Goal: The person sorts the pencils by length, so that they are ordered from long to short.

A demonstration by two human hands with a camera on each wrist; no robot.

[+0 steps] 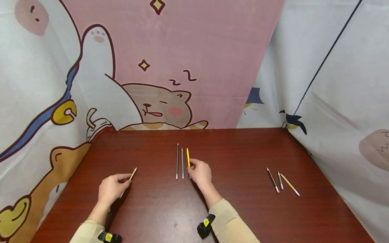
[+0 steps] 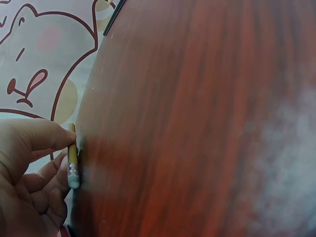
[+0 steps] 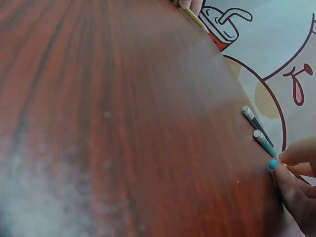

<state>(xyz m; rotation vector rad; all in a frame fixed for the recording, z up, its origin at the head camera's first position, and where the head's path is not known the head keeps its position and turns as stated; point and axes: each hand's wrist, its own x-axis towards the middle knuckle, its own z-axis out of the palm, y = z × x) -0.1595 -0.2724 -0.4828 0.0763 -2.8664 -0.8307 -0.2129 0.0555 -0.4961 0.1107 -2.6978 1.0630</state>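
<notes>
Lower left of the frame, our left hand point(image 1: 111, 189) is pinching a gold pencil point(image 1: 133, 173). Mid-frame, a black pencil point(image 1: 177, 162) and a teal pencil point(image 1: 182, 163) lie side by side, and just beside them our right hand point(image 1: 201, 172) pinches a yellow pencil point(image 1: 188, 157). Right of frame: three more pencils point(image 1: 280, 181). Looks like we're lining up the yellow one, so next probably calls for easing those right fingers off without nudging its neighbours.

A reddish-brown table point(image 1: 237, 153) bears a dark pencil point(image 1: 177, 162), a teal pencil point(image 1: 182, 163) and, farther right, three more pencils point(image 1: 290, 185).
</notes>
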